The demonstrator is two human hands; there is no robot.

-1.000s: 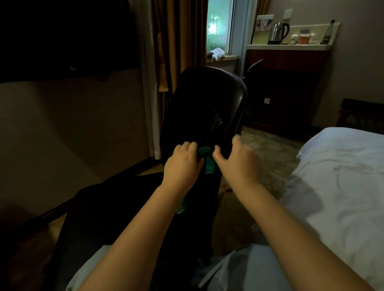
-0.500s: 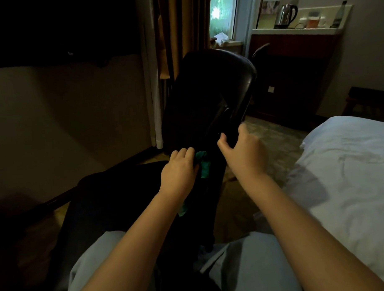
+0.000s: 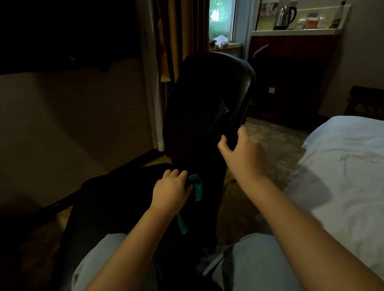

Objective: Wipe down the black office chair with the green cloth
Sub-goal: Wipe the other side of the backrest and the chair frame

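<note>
The black office chair [image 3: 210, 98] stands in front of me, its tall backrest dark and glossy. My left hand [image 3: 171, 189] presses the green cloth [image 3: 196, 185] against the chair low down, where the backrest meets the seat; a strip of cloth hangs below my wrist. My right hand [image 3: 244, 154] is higher and to the right, fingers curled around the backrest's right edge. Much of the chair is lost in shadow.
A bed with white sheets [image 3: 349, 172] fills the right side. Curtains [image 3: 182, 31] and a window are behind the chair, and a dark cabinet [image 3: 294, 68] with a kettle [image 3: 283, 16] on its counter stands at the back right. A wall [image 3: 68, 119] runs along the left.
My right hand has moved up and right, away from the cloth, onto the backrest's right edge. My left hand with the cloth has slid lower on the chair.
</note>
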